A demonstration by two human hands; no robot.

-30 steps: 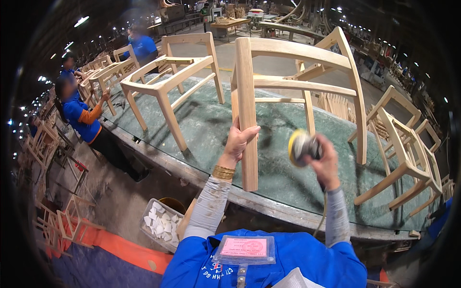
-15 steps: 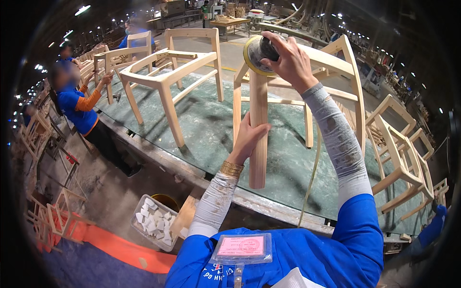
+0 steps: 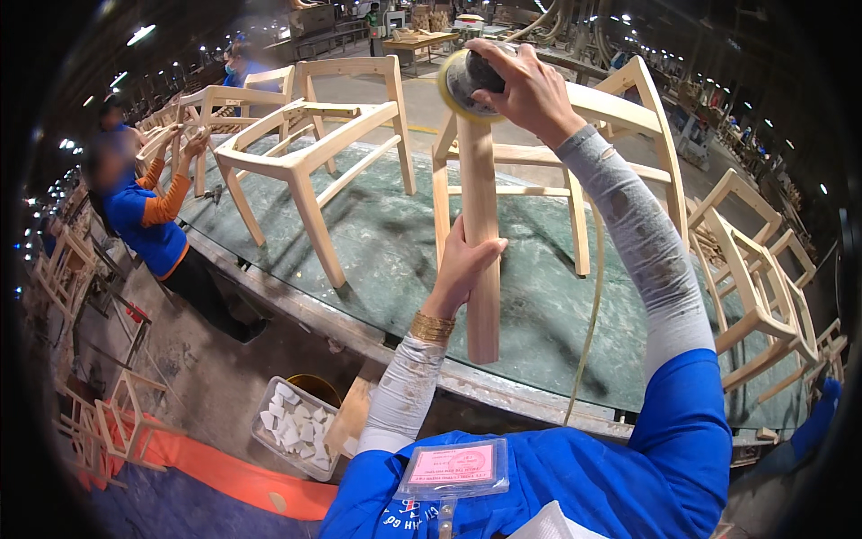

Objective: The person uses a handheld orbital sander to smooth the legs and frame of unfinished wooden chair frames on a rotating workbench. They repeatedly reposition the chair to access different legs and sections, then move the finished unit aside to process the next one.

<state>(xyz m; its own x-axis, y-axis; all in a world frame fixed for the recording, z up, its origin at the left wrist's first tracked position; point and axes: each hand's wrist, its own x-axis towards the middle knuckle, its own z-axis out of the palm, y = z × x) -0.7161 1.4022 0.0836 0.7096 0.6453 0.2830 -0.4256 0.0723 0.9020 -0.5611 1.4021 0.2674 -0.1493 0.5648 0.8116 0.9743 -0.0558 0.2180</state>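
My right hand (image 3: 530,94) is closed over the top of a round sander (image 3: 462,85) with a black body and a yellowish pad rim. The pad rests at the upper end of a long, pale wooden bar (image 3: 480,198). My left hand (image 3: 464,269) wraps round the bar's middle, thumb across its front. The bar's lower end reaches over the near edge of the green table. Behind it stands a wooden chair frame (image 3: 620,110); whether the bar is joined to that frame I cannot tell.
Another chair frame (image 3: 310,166) stands on the green-topped table (image 3: 382,260) to the left, and more chairs (image 3: 759,296) are at the right. A thin hose (image 3: 588,337) hangs by my right arm. Below lies a bin of white pieces (image 3: 296,427). A co-worker (image 3: 148,216) handles a chair at left.
The sander and my right hand have shifted slightly left and up in the picture. My left hand keeps its hold on the bar. The co-worker at left has moved a little.
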